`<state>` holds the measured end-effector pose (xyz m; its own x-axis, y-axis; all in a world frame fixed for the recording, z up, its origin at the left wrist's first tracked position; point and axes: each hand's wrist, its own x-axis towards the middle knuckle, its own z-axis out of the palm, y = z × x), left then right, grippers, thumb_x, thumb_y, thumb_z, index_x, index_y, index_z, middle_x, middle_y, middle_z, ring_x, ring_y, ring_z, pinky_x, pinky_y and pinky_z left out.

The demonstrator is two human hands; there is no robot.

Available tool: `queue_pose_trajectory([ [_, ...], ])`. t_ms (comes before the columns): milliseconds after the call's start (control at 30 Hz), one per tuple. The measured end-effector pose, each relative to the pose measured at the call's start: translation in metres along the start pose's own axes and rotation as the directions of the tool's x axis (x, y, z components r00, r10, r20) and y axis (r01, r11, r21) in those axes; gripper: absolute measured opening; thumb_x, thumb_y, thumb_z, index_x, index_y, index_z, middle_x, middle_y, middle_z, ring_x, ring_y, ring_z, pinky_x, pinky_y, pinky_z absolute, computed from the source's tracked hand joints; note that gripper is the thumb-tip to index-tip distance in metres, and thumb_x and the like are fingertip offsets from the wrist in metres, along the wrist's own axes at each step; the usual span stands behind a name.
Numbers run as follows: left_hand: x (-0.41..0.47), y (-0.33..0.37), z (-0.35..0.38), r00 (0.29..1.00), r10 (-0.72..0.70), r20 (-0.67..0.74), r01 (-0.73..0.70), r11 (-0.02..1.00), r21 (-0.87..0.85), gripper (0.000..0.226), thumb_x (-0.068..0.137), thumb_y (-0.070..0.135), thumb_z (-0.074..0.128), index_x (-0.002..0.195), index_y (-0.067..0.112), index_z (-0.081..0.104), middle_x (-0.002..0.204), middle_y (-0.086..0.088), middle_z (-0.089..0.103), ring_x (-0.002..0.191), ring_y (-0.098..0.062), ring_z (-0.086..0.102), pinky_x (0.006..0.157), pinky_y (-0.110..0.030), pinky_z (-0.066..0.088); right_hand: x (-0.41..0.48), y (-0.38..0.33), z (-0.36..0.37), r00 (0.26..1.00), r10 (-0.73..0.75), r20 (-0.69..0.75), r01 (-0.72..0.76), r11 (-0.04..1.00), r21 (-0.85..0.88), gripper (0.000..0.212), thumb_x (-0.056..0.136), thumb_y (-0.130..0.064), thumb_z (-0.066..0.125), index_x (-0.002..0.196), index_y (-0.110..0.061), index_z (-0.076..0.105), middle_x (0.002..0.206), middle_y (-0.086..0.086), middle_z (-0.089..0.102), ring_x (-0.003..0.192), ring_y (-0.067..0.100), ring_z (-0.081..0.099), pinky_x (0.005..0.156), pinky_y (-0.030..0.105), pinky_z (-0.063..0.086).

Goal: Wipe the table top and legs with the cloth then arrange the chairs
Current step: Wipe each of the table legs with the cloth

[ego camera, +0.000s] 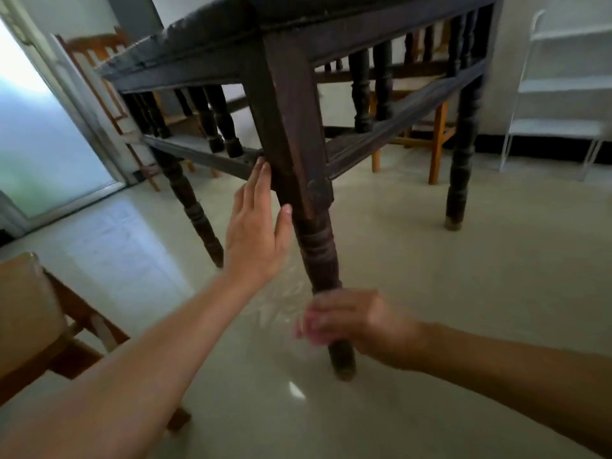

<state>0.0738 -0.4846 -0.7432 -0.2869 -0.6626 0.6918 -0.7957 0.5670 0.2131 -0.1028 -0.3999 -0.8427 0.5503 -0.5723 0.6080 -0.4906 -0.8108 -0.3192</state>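
A dark wooden table [291,38] fills the upper view, seen from low down. Its near turned leg [318,246] runs down to the floor in the middle. My left hand [258,233] lies flat against the left side of that leg's square upper part, fingers straight and holding nothing. Lower down, my right hand [357,326] is closed around the leg and is blurred by motion. A pinkish scrap of cloth [308,326] shows at its fingertips, pressed to the leg. A chair with a tan cushion [26,309] stands at my near left.
Two more light wooden chairs stand farther off, one at the back left [96,54] and one behind the table [437,144]. A white wire shelf rack [563,84] stands against the right wall. A frosted glass door [43,127] is at the left. The tiled floor is glossy.
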Motion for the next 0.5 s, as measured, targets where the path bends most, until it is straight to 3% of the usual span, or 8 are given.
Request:
queue_pose_trajectory([
  [67, -0.002, -0.002, -0.001, 0.999, 0.031, -0.013, -0.031, 1.0, 0.006, 0.057, 0.099, 0.027, 0.044, 0.149, 0.009, 0.024, 0.156, -0.007, 0.026, 0.142, -0.023, 0.025, 0.114, -0.031, 0.022, -0.029, 0.013, 0.009, 0.987, -0.058, 0.151, 0.077, 0.989, -0.123, 0.027, 0.092, -0.009, 0.063, 0.118, -0.015, 0.069, 0.123, 0.005, 0.066, 0.104, 0.017, 0.067, 0.081, 0.036, 0.059],
  [133, -0.004, 0.002, -0.004, 1.0, 0.006, 0.0, -0.006, 1.0, -0.012, 0.057, 0.099, 0.028, 0.044, 0.149, 0.011, 0.024, 0.157, -0.004, 0.023, 0.143, -0.02, 0.022, 0.112, -0.029, 0.02, -0.014, 0.018, -0.011, 0.96, 0.22, -0.174, -0.179, 0.958, 0.226, 0.03, 0.093, 0.003, 0.058, 0.117, -0.011, 0.068, 0.115, 0.007, 0.068, 0.091, 0.013, 0.07, 0.077, 0.031, 0.06],
  [200, -0.008, 0.009, -0.006, 0.999, -0.032, 0.029, 0.032, 0.999, -0.026, 0.059, 0.099, 0.029, 0.044, 0.15, 0.011, 0.022, 0.159, -0.003, 0.019, 0.144, -0.02, 0.021, 0.109, -0.026, 0.019, 0.026, 0.021, -0.041, 0.698, 0.633, -0.335, -0.306, 0.687, 0.66, 0.033, 0.094, 0.006, 0.052, 0.12, -0.01, 0.063, 0.109, 0.007, 0.068, 0.091, 0.012, 0.07, 0.08, 0.03, 0.059],
  [267, -0.01, 0.015, -0.006, 0.998, -0.05, 0.045, 0.052, 0.998, -0.038, 0.059, 0.098, 0.027, 0.045, 0.15, 0.01, 0.022, 0.159, -0.004, 0.017, 0.144, -0.021, 0.022, 0.108, -0.027, 0.019, 0.057, 0.015, -0.053, 0.576, 0.731, -0.367, -0.335, 0.62, 0.709, 0.038, 0.095, 0.004, 0.051, 0.129, -0.01, 0.058, 0.116, 0.007, 0.067, 0.101, 0.01, 0.068, 0.085, 0.026, 0.057],
  [300, -0.01, 0.016, -0.007, 0.998, -0.054, 0.038, 0.056, 0.997, -0.046, 0.059, 0.098, 0.025, 0.046, 0.15, 0.01, 0.022, 0.159, -0.004, 0.017, 0.144, -0.021, 0.022, 0.109, -0.027, 0.019, 0.062, 0.002, -0.05, 0.577, 0.713, -0.399, -0.358, 0.66, 0.661, 0.035, 0.096, 0.002, 0.052, 0.129, -0.01, 0.059, 0.12, 0.009, 0.067, 0.107, 0.008, 0.066, 0.091, 0.026, 0.055],
  [400, -0.012, 0.013, -0.006, 0.999, -0.046, 0.029, 0.048, 0.995, -0.082, 0.057, 0.098, 0.021, 0.048, 0.149, 0.012, 0.025, 0.158, -0.004, 0.019, 0.144, -0.021, 0.023, 0.113, -0.03, 0.022, 0.018, -0.014, -0.008, 0.983, 0.099, -0.154, -0.12, 0.984, -0.131, 0.031, 0.096, -0.008, 0.058, 0.126, -0.015, 0.063, 0.128, 0.006, 0.064, 0.115, 0.013, 0.062, 0.096, 0.032, 0.053],
  [467, -0.021, 0.009, -0.003, 0.998, -0.023, 0.052, 0.029, 0.993, -0.112, 0.059, 0.096, 0.018, 0.05, 0.149, 0.015, 0.025, 0.158, -0.003, 0.02, 0.143, -0.021, 0.026, 0.115, -0.04, 0.029, -0.011, -0.008, -0.002, 0.94, 0.039, 0.338, 0.084, 0.936, -0.341, 0.03, 0.095, -0.018, 0.057, 0.124, -0.021, 0.065, 0.128, 0.003, 0.063, 0.118, 0.017, 0.059, 0.095, 0.037, 0.052],
  [500, -0.025, 0.007, -0.003, 0.997, -0.013, 0.075, 0.023, 0.99, -0.137, 0.06, 0.095, 0.016, 0.051, 0.15, 0.017, 0.024, 0.158, -0.003, 0.02, 0.142, -0.021, 0.028, 0.113, -0.043, 0.034, -0.016, -0.002, -0.009, 0.95, 0.063, 0.305, 0.047, 0.939, -0.34, 0.029, 0.095, -0.024, 0.054, 0.121, -0.021, 0.068, 0.125, 0.001, 0.065, 0.116, 0.015, 0.06, 0.094, 0.038, 0.052],
])
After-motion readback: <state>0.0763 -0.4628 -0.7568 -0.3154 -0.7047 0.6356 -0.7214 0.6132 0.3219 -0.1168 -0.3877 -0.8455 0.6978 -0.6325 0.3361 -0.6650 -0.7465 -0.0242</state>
